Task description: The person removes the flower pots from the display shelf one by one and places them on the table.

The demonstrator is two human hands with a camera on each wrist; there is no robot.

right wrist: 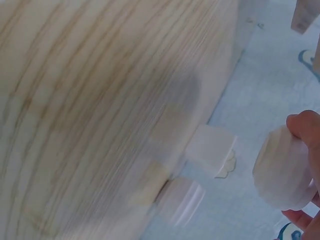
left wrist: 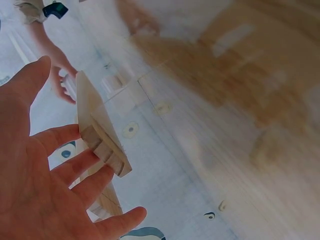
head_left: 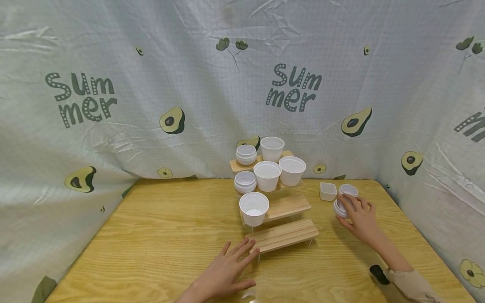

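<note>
My right hand (head_left: 361, 219) grips a small round white tub (right wrist: 280, 167) with a ridged rim, thumb on one side and fingers on the other. The tub appears lifted off the table in the right wrist view. A similar round tub (head_left: 348, 190) and a square white cup (head_left: 328, 192) stand just beyond it. Fingers spread, my left hand (head_left: 223, 271) touches the left end of the lowest wooden step (head_left: 284, 236) of a tiered stand with its fingertips. On the upper tiers sit several white cups, including a deep one (head_left: 254, 209) at the front left.
Bare wood of a middle step (head_left: 288, 207) shows right of the front cup. A dark object (head_left: 379, 274) lies by the right sleeve. Behind the table (head_left: 159, 235) hangs a patterned cloth (head_left: 212, 97), which also runs along the right side.
</note>
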